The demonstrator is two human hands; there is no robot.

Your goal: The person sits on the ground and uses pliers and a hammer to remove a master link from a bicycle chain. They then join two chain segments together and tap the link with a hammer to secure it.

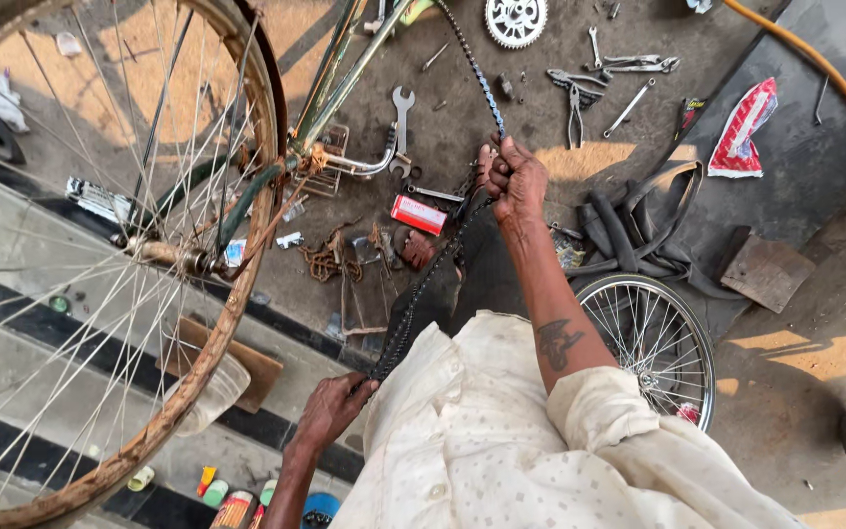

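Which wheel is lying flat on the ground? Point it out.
The small shiny wheel beside the right forearm lies flat on the ground. The big rusty wheel on the left stands upright, mounted on the bicycle frame.

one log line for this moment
right hand: grips bike chain high | left hand: grips chain low | chain: taut | nearby: rusty wheel

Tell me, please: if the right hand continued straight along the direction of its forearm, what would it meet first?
Probably the bicycle chain that the right hand already grips, running up toward the frame. Past it, on the ground, lies the white sprocket; depth is unclear.
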